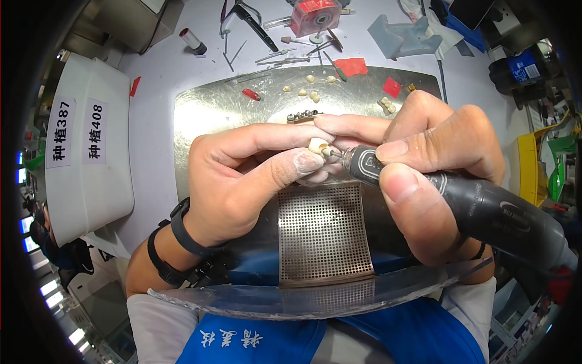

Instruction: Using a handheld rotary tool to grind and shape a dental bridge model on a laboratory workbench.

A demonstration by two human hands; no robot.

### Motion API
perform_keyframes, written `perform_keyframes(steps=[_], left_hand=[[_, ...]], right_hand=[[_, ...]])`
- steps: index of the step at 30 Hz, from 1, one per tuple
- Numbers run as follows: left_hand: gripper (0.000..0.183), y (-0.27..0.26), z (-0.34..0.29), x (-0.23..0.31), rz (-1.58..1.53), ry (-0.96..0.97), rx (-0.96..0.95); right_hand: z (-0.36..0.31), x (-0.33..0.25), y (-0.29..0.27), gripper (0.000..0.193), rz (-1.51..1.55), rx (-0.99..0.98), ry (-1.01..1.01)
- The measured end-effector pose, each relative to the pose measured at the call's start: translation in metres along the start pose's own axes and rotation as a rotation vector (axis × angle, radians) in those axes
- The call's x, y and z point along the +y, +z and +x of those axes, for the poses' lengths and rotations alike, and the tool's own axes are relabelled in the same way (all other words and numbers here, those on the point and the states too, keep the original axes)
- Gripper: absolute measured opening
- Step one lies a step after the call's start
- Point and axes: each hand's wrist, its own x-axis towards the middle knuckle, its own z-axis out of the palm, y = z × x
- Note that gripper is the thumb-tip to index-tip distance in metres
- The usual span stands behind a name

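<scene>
Between its thumb and index finger, my left hand (233,176) pinches a cream-coloured dental crown (317,145). My right hand (442,145) is wrapped round a black rotary handpiece (488,206), whose thin shank and small pale grinding tip (328,151) point left at the crown. The tip meets or nearly meets the crown; contact cannot be made out. Both hands come together above the far edge of a perforated metal grille (321,236). Just beyond the fingers lies a small metal bar with several studs (302,115). Several loose crowns (302,93) rest farther back.
A shiny metal tray (200,109) lies under the work. Several burs (291,61), a black pen (257,27) and a red box (315,17) lie behind it. At left stands a white bin (118,164). A clear shield (242,300) crosses near my body; a dark bottle (524,68) is at right.
</scene>
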Motion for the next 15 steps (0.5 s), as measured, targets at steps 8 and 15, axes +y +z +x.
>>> perform_keyframes(steps=[8,15], left_hand=[[0.022,0.0,0.0011,-0.0043,-0.2,-0.082,-0.01],[0.021,-0.0006,0.0006,-0.0061,-0.321,-0.126,-0.004]], right_hand=[[0.0012,-0.0012,-0.0002,0.018,-0.028,-0.021,-0.055],[0.0009,0.0029,0.0024,0.02,-0.055,-0.024,-0.112]])
